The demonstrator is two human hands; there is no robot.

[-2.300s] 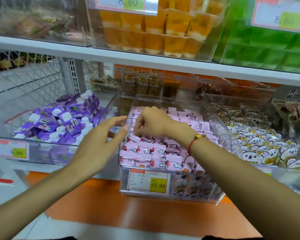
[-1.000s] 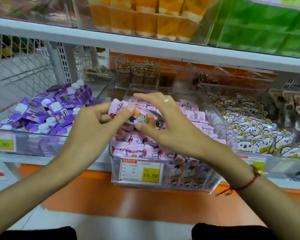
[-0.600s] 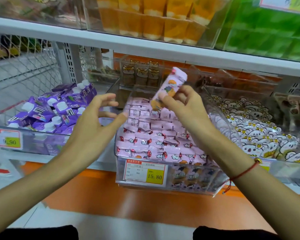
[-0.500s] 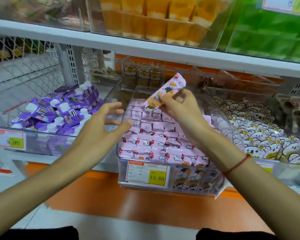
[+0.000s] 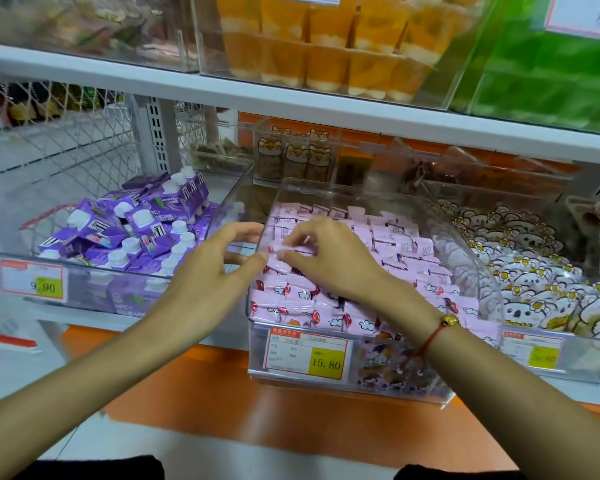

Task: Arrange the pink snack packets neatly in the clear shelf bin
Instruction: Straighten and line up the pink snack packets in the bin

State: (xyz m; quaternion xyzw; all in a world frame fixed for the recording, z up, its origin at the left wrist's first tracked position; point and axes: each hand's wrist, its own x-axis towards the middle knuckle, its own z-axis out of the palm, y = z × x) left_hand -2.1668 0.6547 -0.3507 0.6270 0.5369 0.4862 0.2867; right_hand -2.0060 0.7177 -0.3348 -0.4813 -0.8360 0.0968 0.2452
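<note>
You have a single view, from the camera on your head. It faces forward and down at the shelf, close in, with the clear shelf bin [image 5: 465,237] near the centre and the upper shelf [image 5: 291,102] crossing the top of the frame.

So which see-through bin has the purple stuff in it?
The clear bin on the far left, with the 9.90 tag. The middle bin holds pink packets; the right one holds white koala packets.
</note>
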